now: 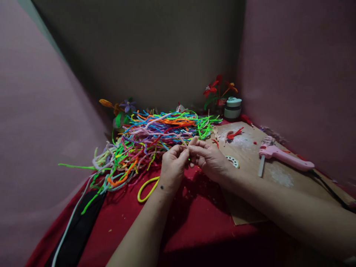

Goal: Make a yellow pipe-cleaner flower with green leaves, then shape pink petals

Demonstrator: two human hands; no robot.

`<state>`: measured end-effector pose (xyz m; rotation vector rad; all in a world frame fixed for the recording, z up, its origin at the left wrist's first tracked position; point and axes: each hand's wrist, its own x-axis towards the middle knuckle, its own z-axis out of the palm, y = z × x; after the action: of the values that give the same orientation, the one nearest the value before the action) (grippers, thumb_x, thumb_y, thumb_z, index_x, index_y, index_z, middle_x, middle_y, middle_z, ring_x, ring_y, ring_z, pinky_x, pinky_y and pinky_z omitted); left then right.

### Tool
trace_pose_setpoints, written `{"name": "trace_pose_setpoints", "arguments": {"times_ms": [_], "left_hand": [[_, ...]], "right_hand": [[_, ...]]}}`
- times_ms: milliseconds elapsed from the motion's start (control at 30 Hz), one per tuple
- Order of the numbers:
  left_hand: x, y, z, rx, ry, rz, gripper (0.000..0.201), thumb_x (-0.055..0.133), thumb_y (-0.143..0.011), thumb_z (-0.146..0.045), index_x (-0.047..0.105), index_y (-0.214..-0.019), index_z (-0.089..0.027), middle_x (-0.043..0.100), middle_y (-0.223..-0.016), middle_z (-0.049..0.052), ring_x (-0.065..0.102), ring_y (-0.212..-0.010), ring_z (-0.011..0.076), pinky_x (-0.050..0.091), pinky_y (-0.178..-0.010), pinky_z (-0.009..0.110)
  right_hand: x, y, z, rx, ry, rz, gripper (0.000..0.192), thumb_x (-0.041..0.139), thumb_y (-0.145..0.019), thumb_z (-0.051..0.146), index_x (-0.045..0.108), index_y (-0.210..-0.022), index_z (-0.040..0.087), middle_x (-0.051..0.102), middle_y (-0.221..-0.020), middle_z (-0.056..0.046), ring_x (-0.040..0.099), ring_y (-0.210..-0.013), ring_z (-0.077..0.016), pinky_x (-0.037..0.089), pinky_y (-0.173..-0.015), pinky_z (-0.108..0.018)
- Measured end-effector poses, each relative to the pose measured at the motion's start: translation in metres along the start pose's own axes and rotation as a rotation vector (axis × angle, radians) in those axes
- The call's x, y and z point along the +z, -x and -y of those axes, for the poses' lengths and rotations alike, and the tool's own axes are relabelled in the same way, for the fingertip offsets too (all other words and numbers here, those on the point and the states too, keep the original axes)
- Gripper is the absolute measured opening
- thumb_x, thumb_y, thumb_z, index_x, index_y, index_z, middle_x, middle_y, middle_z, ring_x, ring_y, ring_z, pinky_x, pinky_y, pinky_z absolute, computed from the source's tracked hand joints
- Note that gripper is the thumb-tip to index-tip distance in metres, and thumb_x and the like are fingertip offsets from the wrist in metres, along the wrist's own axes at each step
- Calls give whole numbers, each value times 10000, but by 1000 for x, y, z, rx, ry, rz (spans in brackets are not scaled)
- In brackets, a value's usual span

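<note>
I pinch a pale pipe cleaner (187,144) between my left hand (172,167) and right hand (208,158), both grips clenched on it, just above the red surface (194,218), close before the colourful pile (155,137) for easy reach.

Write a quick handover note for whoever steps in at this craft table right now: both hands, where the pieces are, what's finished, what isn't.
Left hand and right hand meet over the red tablecloth, pinching a pale pink fuzzy pipe cleaner between their fingertips; its shape is too small to tell.
Big multicoloured pile of pipe cleaners lies just behind the hands; a yellow pipe-cleaner loop sits by the left wrist.
Pink glue gun rests on the brown cardboard sheet, to the right.
Done: pipe-cleaner flowers stand at the back, red-orange ones and an orange-purple one.
Left: the pale piece looks unfinished.
</note>
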<state>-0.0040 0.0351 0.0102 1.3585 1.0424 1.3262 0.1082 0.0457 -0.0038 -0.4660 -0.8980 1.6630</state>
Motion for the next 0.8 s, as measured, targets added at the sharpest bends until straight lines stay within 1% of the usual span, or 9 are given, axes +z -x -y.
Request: {"name": "trace_pose_setpoints", "arguments": {"times_ms": [233,300,367,400,467,567,633,700,800], "left_hand": [[1,1,1,1,-80,-86,160,636,-696,-263,564,-734,-125,533,-584,-27,464,-479,75,375,-461,203],[-3,2,-6,90,-103,-151,213,655,-677,-223,566,-852,-142,567,-687,-15,531,-590,93,429,-544,207],[-9,3,-16,215,-149,-233,390,663,-673,-202,551,-1047,-191,595,-868,12,570,-733,116,466,-645,232],[-13,3,-21,254,-214,-247,443,668,-676,-209,553,-1103,-217,594,-952,27,572,-775,124,470,-676,244],[-19,3,-28,262,-321,-186,395,682,-673,-238,623,-1064,-230,606,-976,38,578,-806,147,472,-695,262],[-24,1,-32,180,-386,0,203,678,-674,-257,718,-866,-207,648,-836,35,592,-774,174,466,-678,275],[-24,1,-30,116,-393,73,103,664,-675,-237,731,-736,-188,656,-740,31,593,-714,172,454,-647,270],[-21,0,-26,114,-403,54,68,656,-664,-197,715,-636,-180,652,-679,26,586,-675,165,440,-626,262],[-16,1,-19,226,-415,-55,99,641,-673,-158,695,-600,-197,645,-662,14,580,-683,163,428,-641,263]], "right_hand": [[-7,-2,-3,20,101,-144,187,759,-602,254,660,-707,134,593,-636,5,506,-552,-91,383,-546,-245],[-7,-1,-2,12,186,-157,180,747,-623,270,658,-697,132,581,-613,10,478,-537,-81,346,-535,-239],[-6,1,1,6,302,-137,193,725,-655,301,644,-665,126,557,-569,16,434,-500,-71,301,-505,-238],[-5,3,2,5,358,-119,207,711,-671,316,633,-649,125,550,-557,16,419,-488,-69,286,-497,-239],[-3,7,3,4,444,-69,228,691,-692,336,613,-629,131,545,-552,17,409,-483,-69,276,-494,-242],[1,12,4,38,518,-16,239,683,-697,350,596,-625,139,539,-558,19,405,-489,-72,273,-491,-241],[2,13,2,69,551,-10,264,693,-683,365,581,-603,139,527,-550,19,398,-488,-72,268,-484,-237],[1,13,1,91,563,-10,291,703,-671,385,566,-591,140,513,-541,21,378,-477,-69,258,-472,-233],[-3,14,-1,79,571,16,284,682,-700,400,572,-631,148,493,-545,26,355,-465,-69,251,-458,-231]]}}
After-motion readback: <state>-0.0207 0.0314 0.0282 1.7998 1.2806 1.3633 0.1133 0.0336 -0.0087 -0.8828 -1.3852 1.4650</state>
